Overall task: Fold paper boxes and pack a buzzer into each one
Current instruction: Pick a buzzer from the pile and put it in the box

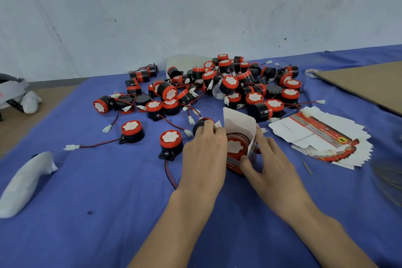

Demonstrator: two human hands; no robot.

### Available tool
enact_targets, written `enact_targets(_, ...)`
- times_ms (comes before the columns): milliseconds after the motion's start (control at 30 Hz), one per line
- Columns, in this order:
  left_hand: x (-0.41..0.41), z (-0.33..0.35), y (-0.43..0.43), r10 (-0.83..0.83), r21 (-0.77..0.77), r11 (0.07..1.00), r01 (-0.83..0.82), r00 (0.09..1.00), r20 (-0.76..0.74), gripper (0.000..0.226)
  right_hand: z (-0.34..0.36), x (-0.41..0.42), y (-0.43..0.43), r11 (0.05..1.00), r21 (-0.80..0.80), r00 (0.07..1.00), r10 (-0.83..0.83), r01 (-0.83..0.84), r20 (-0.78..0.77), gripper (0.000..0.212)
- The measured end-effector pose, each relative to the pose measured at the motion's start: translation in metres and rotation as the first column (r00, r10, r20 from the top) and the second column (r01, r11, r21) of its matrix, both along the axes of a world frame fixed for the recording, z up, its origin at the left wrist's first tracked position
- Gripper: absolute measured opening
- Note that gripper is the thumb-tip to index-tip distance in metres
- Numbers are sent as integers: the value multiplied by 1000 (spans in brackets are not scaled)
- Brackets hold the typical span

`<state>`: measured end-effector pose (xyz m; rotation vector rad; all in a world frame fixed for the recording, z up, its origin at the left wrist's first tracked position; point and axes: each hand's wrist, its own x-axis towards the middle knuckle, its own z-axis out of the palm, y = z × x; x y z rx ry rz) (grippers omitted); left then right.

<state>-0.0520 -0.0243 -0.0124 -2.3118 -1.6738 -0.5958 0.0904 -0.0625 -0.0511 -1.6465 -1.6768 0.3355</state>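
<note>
Paper box [239,124], small, white with red print, stands upright on the blue-clothed table [108,191], long axis vertical, mouth up, lid flap raised at 12 o'clock. Inside sits one black, red-capped buzzer [233,147], white face up. My left hand [204,152] grips its 9 o'clock side; my right hand [268,159] pinches its 3 o'clock wall. Loose buzzers [228,85] heap at 12 o'clock, and flat box blanks [322,139] fan out at 3 o'clock.

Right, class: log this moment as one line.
step: packing | buzzer in open box | left hand, right hand: holding box | lid flap: up
</note>
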Motion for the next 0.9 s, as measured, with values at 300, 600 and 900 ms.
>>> enact_targets(300, 3, -1, 8, -30, -7, 1000, 30, 999, 13, 38, -3, 1, 1, 1000, -5, 1000, -3, 3, 28, 76)
enact_targets(600, 2, -7, 12, -79, 40, 996, 79, 997, 13, 36, -5, 1, 2, 1000, -8, 1000, 5, -5, 10, 73)
enact_targets(900, -2, -13, 10, -122, 5, 993, 122, 993, -4, 25, 1, 8, 1, 1000, 19, 987, 22, -19, -160, 59)
